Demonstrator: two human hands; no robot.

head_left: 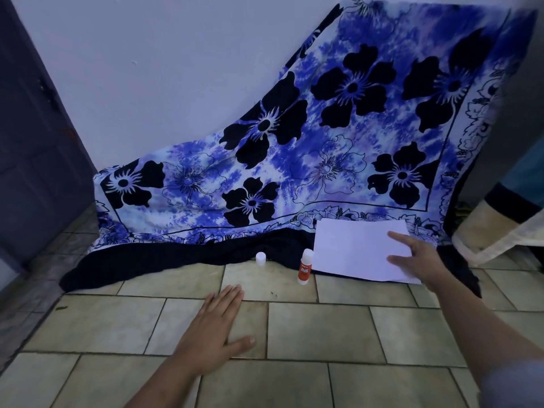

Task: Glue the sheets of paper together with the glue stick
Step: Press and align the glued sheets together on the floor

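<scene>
White sheets of paper lie at the right, partly on the cloth's dark hem and partly on the tiles. My right hand rests on their right part, fingers spread, thumb at the lower edge. Whether it grips the paper I cannot tell. The glue stick, white with an orange label, stands upright and uncapped just left of the paper. Its white cap stands a little further left. My left hand lies flat and empty on the floor tiles, below the cap.
A blue floral cloth hangs down the wall onto the tiled floor. A dark door stands at the left. A pale, dark-trimmed fabric item sits at the right edge.
</scene>
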